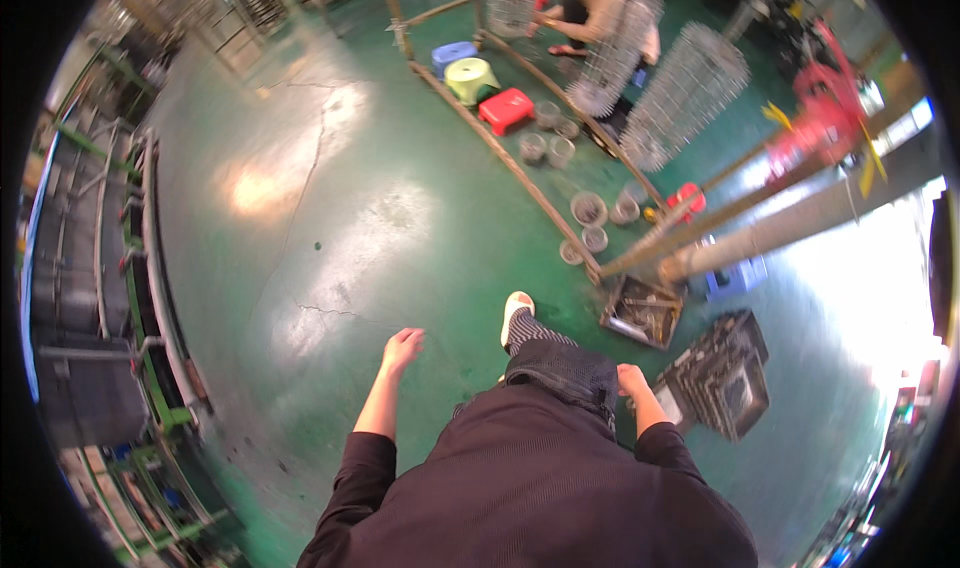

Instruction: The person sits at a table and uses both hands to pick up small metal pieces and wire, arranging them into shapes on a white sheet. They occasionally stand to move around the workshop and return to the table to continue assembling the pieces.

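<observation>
The left hand (404,350) hangs, grip released, likely for balance; the right hand (630,379) is too blurred to tell. Black trays (698,376), right, nest, presumably saving space.

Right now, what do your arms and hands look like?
My left sleeve and right sleeve are dark, nearly black, and end partway down the forearms. My left hand and right hand wear no gloves. Any small rings would be too blurry to see.

green floor (440,258) | stacked black trays (697,381) | dark crate (634,334) | red stool (507,111)
</observation>
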The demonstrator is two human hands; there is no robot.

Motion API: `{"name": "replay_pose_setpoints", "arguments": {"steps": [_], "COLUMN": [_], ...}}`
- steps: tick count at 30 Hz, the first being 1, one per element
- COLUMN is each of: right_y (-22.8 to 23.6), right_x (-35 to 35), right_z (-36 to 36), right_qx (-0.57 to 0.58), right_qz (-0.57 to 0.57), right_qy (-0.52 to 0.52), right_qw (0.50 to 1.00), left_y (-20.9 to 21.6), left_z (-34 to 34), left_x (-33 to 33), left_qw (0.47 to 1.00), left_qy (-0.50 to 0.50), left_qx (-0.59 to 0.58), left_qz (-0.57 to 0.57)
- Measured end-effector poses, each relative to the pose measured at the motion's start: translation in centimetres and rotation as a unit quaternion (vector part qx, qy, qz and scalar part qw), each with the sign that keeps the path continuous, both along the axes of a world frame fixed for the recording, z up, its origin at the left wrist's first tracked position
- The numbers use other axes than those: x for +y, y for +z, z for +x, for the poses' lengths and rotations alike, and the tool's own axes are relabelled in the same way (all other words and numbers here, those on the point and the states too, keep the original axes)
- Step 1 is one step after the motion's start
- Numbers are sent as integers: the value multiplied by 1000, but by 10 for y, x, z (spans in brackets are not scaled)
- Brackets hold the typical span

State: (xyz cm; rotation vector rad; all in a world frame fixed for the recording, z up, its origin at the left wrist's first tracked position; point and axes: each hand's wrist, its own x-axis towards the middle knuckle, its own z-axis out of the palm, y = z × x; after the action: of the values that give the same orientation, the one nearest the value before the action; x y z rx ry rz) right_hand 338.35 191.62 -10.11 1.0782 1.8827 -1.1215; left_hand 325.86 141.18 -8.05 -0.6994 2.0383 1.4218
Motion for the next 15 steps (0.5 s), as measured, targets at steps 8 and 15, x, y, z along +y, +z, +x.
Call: {"name": "replay_pose_setpoints", "arguments": {"steps": [8, 15], "right_y": [-34, 9], "right_x": [-52, -214], "right_z": [-299, -642], "right_qx": [-32, 138], "right_qz": [0, 0], "right_qy": [133, 317], "right_qw": [991, 938], "left_y": [32, -61], "left_z": [-213, -189], "left_x": [-27, -187], "left_qw": [987, 913], "left_qy": [-1, 404], "left_qx": [157, -42], "left_qz": [-23, 15]}}
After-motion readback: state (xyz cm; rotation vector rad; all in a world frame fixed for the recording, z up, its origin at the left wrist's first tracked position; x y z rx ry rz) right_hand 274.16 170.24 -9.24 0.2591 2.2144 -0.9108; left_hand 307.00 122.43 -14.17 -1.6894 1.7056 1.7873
